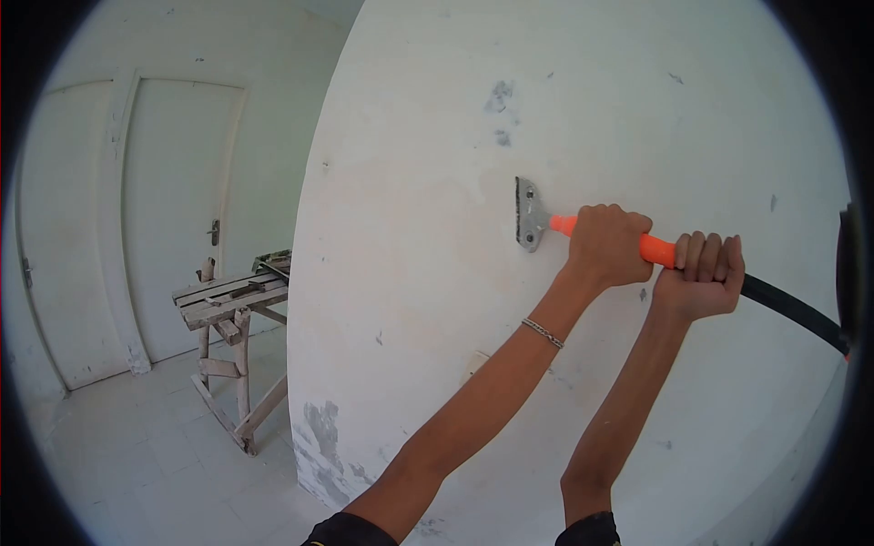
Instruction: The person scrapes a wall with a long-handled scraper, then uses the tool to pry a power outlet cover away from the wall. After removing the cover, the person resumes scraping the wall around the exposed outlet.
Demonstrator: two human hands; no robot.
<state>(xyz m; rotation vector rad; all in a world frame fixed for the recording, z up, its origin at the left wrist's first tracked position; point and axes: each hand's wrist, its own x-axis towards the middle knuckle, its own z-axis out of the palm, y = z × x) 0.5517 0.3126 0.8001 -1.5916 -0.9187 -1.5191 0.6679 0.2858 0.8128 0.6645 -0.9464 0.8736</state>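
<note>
Both my hands grip a long-handled scraper, held out across the white wall (410, 255). Its flat metal head, with a straight blade edge facing left, is right at the wall surface; this scraper (528, 218) has an orange shaft that turns black farther back. My left hand (608, 244) is wrapped round the orange part, close behind the head. Farther back, where orange meets black, my right hand (701, 278) closes round the handle from below. The black end runs off toward the right edge of view.
A rough wooden trestle bench (223, 305) stands left of the wall's edge, with tools lying on its top. Behind it are two white doors (177, 209). Grey bare patches (320, 428) mark the wall low on the left. A small wall plate (477, 362) sits behind my left forearm.
</note>
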